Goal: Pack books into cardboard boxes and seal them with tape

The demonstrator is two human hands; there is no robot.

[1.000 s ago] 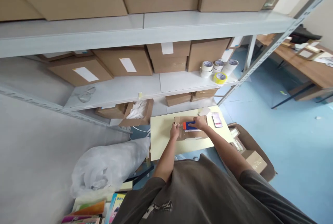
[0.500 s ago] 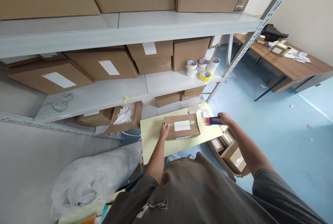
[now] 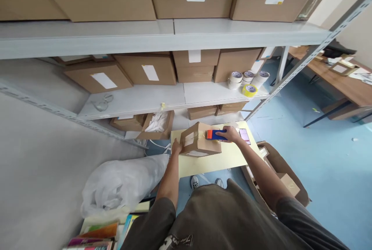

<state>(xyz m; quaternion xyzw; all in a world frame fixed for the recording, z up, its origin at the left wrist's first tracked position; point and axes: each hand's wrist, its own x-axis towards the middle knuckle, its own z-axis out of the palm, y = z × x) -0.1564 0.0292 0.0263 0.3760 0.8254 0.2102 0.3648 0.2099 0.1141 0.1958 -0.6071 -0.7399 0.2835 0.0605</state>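
Observation:
A cardboard box (image 3: pixel 200 139) rests tilted on the pale yellow tabletop (image 3: pixel 197 168), one corner toward the shelf. It bears white labels and clear tape. My left hand (image 3: pixel 176 147) grips the box at its left end. In my right hand (image 3: pixel 230 133) is a blue hand tool (image 3: pixel 216 135) with an orange head; its exact kind is not clear. The orange head lies against the taped right face of the box. Just right of my right hand, a phone (image 3: pixel 244 136) with a lit screen lies on the tabletop.
Shelving (image 3: pixel 139 97) with boxes stands in front. Tape rolls (image 3: pixel 236 77) and a yellow tape roll (image 3: pixel 249 90) sit on its middle shelf. An open carton (image 3: pixel 302 192) of boxes is on the floor at right. Bubble wrap (image 3: pixel 122 184) lies at left, above some books (image 3: pixel 95 238).
The box has been turned and tipped, so its right face now points toward my right hand. My right hand has brought the blue tool leftward onto the box. The view has shifted left.

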